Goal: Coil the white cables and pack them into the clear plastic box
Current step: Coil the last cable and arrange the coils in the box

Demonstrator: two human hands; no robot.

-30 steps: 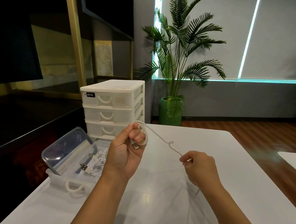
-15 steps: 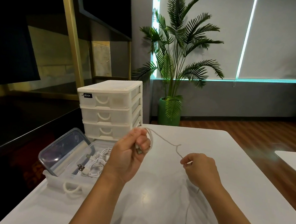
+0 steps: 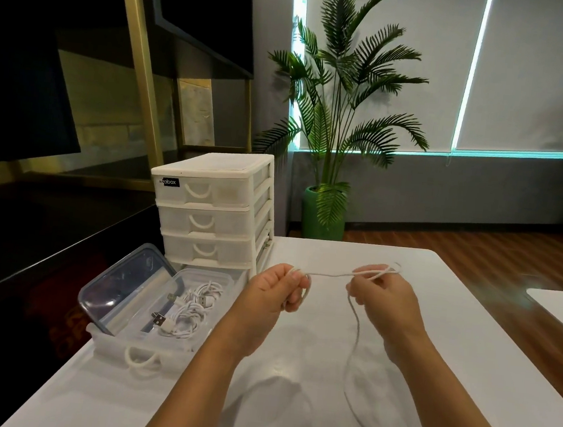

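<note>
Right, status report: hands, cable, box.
Left hand grips coil end; right hand pinches a loop. White cable stretched between, tail trailing over table. Clear box open, cables inside. Nothing in the way.

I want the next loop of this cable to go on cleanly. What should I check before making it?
1. Left hand grips the started coil: ok.
2. Right hand pinches the white cable: ok.
3. Span between the hands free of knots: ok.
4. Trailing length free of snags: cannot tell, it runs out of view.
5. Clear plastic box open, lid leaning beside it: ok.
6. Room in the box beside the packed cables: ok.
</note>
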